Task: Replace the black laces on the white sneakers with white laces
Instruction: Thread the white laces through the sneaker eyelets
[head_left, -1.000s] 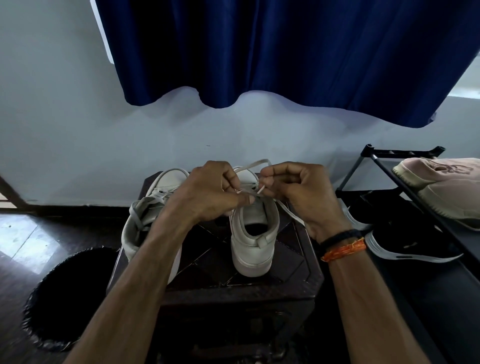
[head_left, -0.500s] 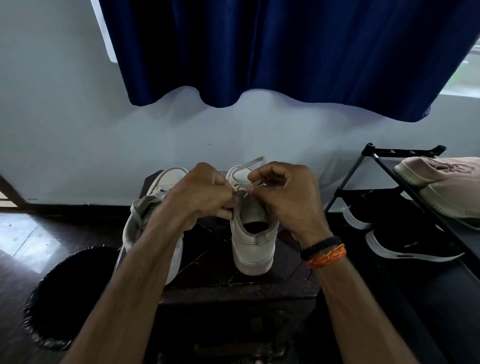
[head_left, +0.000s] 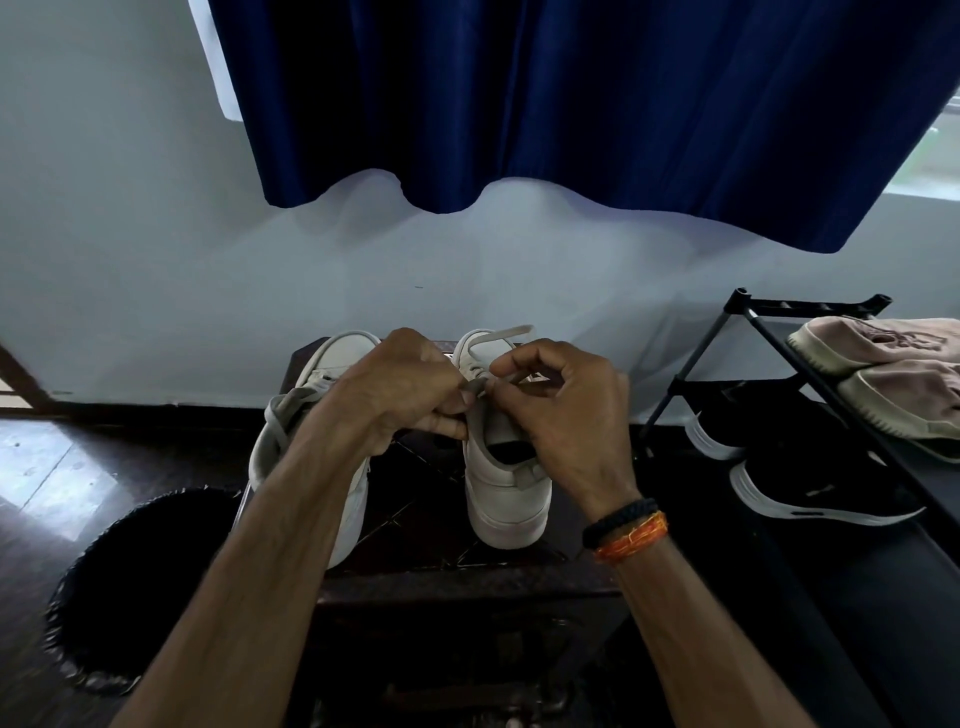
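Two white sneakers stand on a dark wooden stool (head_left: 467, 577), heels toward me. The right sneaker (head_left: 506, 499) is under both hands; the left sneaker (head_left: 311, 415) lies partly behind my left forearm, white lace threaded through it. My left hand (head_left: 400, 389) pinches a white lace (head_left: 475, 387) above the right sneaker's tongue. My right hand (head_left: 566, 415) pinches the same lace close beside it, fingertips almost touching. A loose end of the lace (head_left: 506, 332) sticks up and to the right behind my fingers. I see no black lace.
A black bin (head_left: 130, 587) with a bag liner sits on the floor at lower left. To the right stands a black shoe rack (head_left: 769, 332) holding pink shoes (head_left: 883, 374) on top and black sneakers (head_left: 810, 483) below. A blue curtain (head_left: 571, 104) hangs over the white wall.
Both hands have drawn closer together over the right sneaker. The lace loop and the long strand trailing to the right have shortened, leaving a short end above my right hand.
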